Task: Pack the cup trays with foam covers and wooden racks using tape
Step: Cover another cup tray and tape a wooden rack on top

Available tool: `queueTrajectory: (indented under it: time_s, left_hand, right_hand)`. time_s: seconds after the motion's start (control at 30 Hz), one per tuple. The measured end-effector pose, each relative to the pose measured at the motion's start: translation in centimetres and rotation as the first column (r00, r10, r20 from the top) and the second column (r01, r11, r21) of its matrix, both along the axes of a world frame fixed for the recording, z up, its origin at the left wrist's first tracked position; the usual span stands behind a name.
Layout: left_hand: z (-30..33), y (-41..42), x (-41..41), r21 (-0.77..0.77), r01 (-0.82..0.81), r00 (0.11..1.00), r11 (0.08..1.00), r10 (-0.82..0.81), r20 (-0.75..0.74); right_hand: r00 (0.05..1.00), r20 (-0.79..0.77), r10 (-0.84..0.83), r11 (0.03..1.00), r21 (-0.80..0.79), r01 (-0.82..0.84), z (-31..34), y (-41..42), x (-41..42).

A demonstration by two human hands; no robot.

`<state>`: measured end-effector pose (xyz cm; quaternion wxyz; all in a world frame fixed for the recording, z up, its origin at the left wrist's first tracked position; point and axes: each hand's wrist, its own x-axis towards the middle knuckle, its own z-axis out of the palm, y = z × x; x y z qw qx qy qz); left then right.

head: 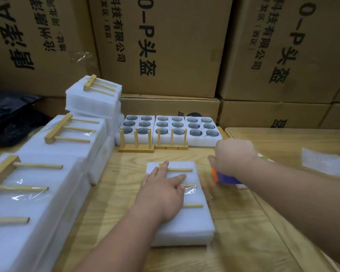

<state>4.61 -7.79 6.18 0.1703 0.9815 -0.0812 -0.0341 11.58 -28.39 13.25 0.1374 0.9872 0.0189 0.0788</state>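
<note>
The foam-covered tray (183, 205) you are taping lies flat on the bench (243, 222) just in front of you, with a wooden rack (182, 170) laid on its top, pegs pointing right, and a strip of clear tape (189, 188) already glinting over the middle peg. Your left hand (163, 190) presses flat on it, fingers straight and spread over the rack's bar; keep that weight on so the rack does not slide while the tape pulls. Your right hand (234, 157) is curled round the tape dispenser (227, 178), just off the tray's right edge and blurred with motion, so I cannot tell whether the tape is cut. Draw the strip taut and low over the edge, wrap it down the foam side, then smooth it with your left fingers before lifting. Taped packs (47, 173) lie stacked at your left; three open cup trays (170, 128) with two upright racks (153, 142) wait behind, before the cartons (165, 46)
</note>
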Motion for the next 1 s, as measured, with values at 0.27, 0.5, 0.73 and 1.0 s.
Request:
queueTrajectory:
  time_s: [0.27, 0.5, 0.73, 1.0]
  left_hand:
    - [0.2, 0.2, -0.3, -0.011, 0.022, 1.0, 1.0, -0.022, 0.009]
    - [0.1, 0.9, 0.0, -0.233, 0.021, 1.0, 0.972, -0.018, 0.014]
    - [-0.5, 3.8, -2.2, -0.896, -0.104, 0.933, 0.431, 0.355, 0.063]
    - [-5.3, 4.3, -3.1, -0.935, -0.344, 0.929, -0.093, 0.112, -0.353]
  right_hand:
    - [0.938, 0.278, -0.209, 0.947, 0.297, 0.123, -6.1, -6.9, -6.0]
    - [0.902, 0.388, -0.189, 0.909, 0.417, 0.011, -8.8, -5.4, -8.6]
    - [0.967, 0.252, 0.033, 0.291, 0.923, -0.251, -7.6, 0.1, -10.4]
    - [0.976, -0.073, 0.207, -0.323, 0.936, 0.139, -11.1, 2.4, -10.0]
